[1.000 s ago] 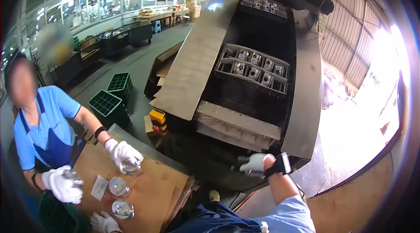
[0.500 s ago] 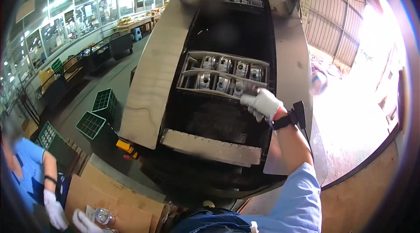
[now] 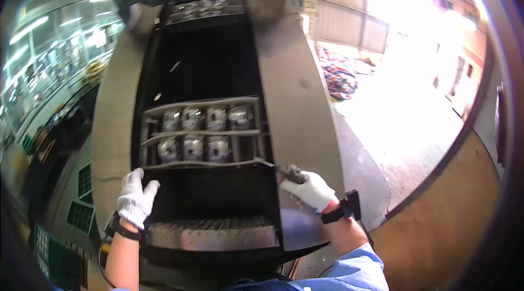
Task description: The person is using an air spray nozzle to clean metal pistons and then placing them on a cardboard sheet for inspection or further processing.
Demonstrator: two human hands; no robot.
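Seven metal parts already sat in the rack as the right hand clasped a dark-handled tool, the left hand spread, empty.

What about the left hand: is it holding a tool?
No, the left hand is spread open, with nothing visible in it.

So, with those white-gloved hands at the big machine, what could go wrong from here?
The dark-handled thin metal rod in the white-gloved right hand reaches to the grey metal rack near its front right corner, so any pull there might slip or twist it. A jolt could also knock the shiny silver cylindrical parts in that open rack. And the white-gloved left hand, spread beside the flat black belt, might get pinched if the belt moves.
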